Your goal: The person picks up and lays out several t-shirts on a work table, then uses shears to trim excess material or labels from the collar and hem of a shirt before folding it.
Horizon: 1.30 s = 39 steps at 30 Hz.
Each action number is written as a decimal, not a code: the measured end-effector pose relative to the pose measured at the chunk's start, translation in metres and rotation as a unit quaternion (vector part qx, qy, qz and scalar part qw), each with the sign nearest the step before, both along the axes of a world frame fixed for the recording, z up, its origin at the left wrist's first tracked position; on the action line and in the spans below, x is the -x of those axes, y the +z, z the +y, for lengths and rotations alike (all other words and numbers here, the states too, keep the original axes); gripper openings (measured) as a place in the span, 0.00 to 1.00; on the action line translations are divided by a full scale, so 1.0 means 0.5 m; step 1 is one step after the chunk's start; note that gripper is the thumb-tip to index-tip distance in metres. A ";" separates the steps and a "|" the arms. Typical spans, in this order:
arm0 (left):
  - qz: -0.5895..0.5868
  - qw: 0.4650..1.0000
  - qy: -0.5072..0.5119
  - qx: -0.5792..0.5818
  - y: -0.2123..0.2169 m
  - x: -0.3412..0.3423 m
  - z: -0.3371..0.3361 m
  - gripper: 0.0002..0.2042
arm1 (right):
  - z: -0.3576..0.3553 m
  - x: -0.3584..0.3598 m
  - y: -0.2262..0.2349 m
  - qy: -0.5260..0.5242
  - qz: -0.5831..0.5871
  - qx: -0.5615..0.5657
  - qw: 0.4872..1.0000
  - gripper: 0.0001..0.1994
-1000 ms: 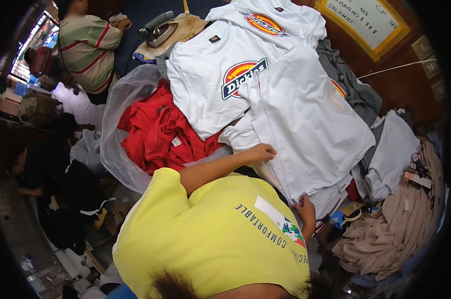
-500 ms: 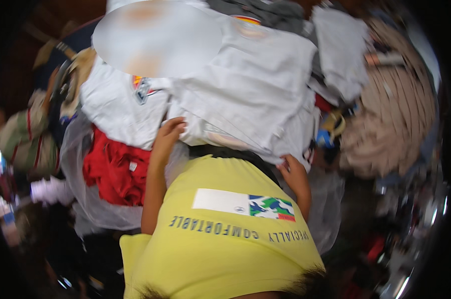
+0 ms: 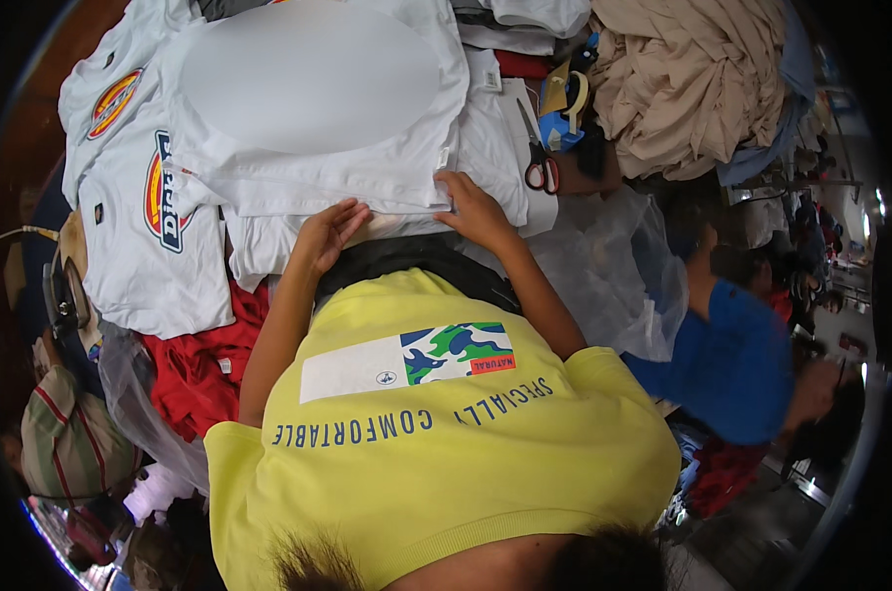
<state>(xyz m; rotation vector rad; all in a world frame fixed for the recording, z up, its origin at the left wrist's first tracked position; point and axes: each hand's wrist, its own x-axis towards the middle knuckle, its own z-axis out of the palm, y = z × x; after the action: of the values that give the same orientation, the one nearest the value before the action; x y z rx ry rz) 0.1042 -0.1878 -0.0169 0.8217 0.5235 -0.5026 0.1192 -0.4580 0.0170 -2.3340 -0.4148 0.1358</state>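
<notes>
White T-shirts lie stacked before me; the top white T-shirt (image 3: 318, 185) is spread flat, its lower hem toward me. My right hand (image 3: 475, 212) pinches the hem's right corner, just below a small white tag (image 3: 444, 158). By the near edge of the stack, my left hand (image 3: 330, 236) is open, fingers stretched out and palm turned inward, holding nothing. To the left, two white T-shirts with red, yellow and blue prints, a farther one (image 3: 86, 113) and a nearer one (image 3: 121, 256), overlap the stack. A grey-white blur hides the middle of the top shirt.
Scissors (image 3: 537, 158) with dark handles and a tape dispenser (image 3: 566, 113) lie right of the stack. Beyond is a beige cloth heap (image 3: 692, 84). Red cloth (image 3: 204, 364) and clear plastic (image 3: 613, 261) flank me. A person in blue (image 3: 731, 355) is at right, another in stripes (image 3: 76, 433) at left.
My right hand has moved in from the right and now grips the shirt's corner. My left hand stays open near the hem. The view has shifted, bringing the scissors into sight.
</notes>
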 end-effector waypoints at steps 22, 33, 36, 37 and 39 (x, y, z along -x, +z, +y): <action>-0.154 0.925 -0.018 -0.347 -0.048 -0.054 -0.010 0.07 | -0.235 -0.085 -0.070 -0.242 -0.060 0.229 0.941 0.21; -0.084 0.988 0.110 -0.065 0.003 -0.039 -0.070 0.08 | -0.099 -0.016 0.042 -0.132 0.129 -0.083 0.979 0.25; -0.078 0.988 0.108 -0.072 0.029 -0.039 -0.082 0.12 | -0.055 0.003 -0.019 -0.050 0.190 -0.240 0.950 0.25; -0.078 0.989 0.106 -0.073 0.034 -0.038 -0.085 0.13 | -0.044 0.006 -0.013 -0.029 0.181 -0.192 0.964 0.25; -0.112 0.984 0.127 -0.058 0.052 -0.033 -0.098 0.17 | -0.026 0.009 -0.002 -0.001 0.143 -0.124 0.982 0.27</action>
<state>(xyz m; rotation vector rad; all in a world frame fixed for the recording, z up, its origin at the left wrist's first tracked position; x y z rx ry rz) 0.1208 -0.2368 0.0091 0.8952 0.4446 -0.1440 0.1150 -0.4710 0.0158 -2.0316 -0.2676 0.3907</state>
